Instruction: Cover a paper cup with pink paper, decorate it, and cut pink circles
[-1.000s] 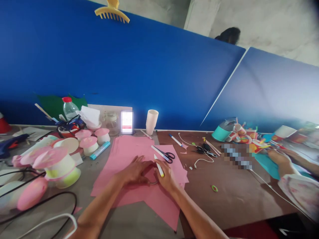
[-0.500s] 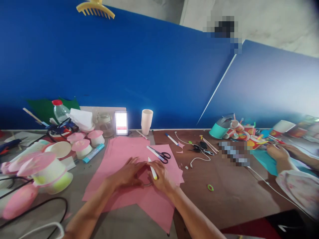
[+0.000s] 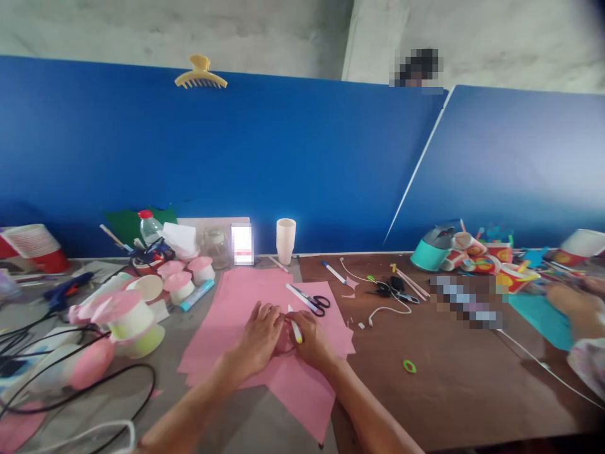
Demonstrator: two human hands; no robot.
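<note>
Tracing in hand: right hand (image 3: 316, 340) is gripping white marker (image 3: 295, 326); left hand (image 3: 263, 335) is lying flat, fingers spread, pinning pink paper (image 3: 227, 309). Finishing the outline is requiring steady pressure.

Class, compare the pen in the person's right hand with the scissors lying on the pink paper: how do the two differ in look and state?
The pen is white with a yellow end, while the scissors have black handles and pale blades. The pen is gripped in the right hand and tilted up from the sheet, while the scissors lie flat and untouched beyond the hands. The pen is a single stick; the scissors end in two loops. Both sit over the pink paper.
</note>
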